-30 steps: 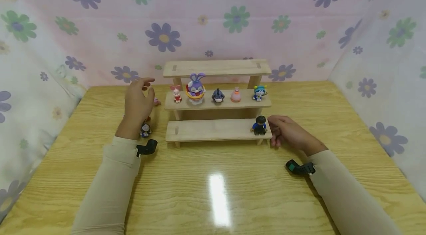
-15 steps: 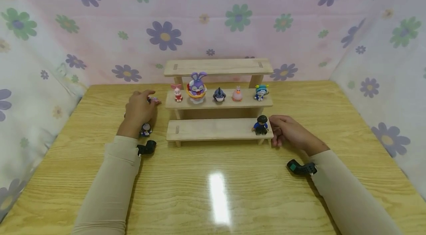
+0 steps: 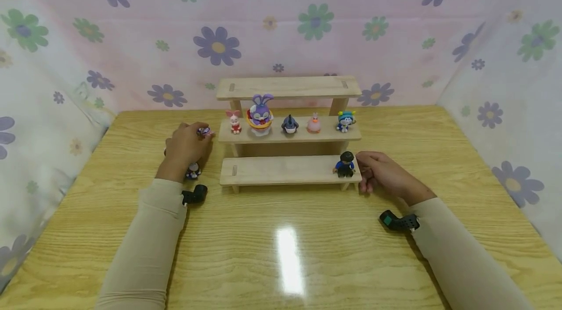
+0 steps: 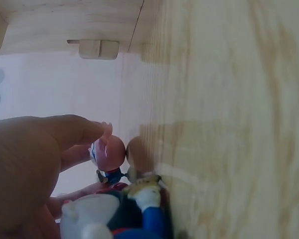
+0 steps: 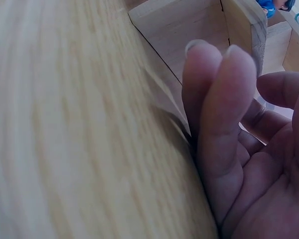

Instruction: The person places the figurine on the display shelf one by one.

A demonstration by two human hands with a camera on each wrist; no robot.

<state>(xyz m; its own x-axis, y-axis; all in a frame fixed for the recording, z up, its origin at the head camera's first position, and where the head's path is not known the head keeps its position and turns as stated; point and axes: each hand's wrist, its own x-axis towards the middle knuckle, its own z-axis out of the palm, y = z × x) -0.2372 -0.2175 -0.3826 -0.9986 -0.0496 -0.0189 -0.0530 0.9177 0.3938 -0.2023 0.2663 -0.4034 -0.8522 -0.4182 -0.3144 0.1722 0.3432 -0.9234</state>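
Observation:
On the table left of the wooden shelf, my left hand [image 3: 182, 146] pinches a small pink-and-purple figurine [image 3: 204, 131]. In the left wrist view the thumb and fingers close on this figurine's [image 4: 109, 154] pink, rounded upper part, low over the table. A dark-and-white figurine [image 3: 193, 170] stands by the left wrist, and its white-and-blue body [image 4: 149, 214] fills the near foreground of the left wrist view. My right hand [image 3: 386, 173] rests loosely curled on the table at the bottom step's right end, holding nothing. Beside it, a dark-haired figurine in blue [image 3: 344, 164] sits on that step.
The three-step wooden shelf [image 3: 281, 171] stands mid-table. Its middle step bears a piglet figurine [image 3: 235, 122], a purple rabbit [image 3: 261, 115], a dark blue figurine [image 3: 290, 125], a pink figurine [image 3: 313, 124] and a blue-hatted figurine [image 3: 345, 121]. A flowered cloth [image 3: 272, 8] hangs behind.
My left hand has come down from above the table onto the pink-and-purple figurine and taken it between thumb and fingers. The right hand has stayed by the shelf's end.

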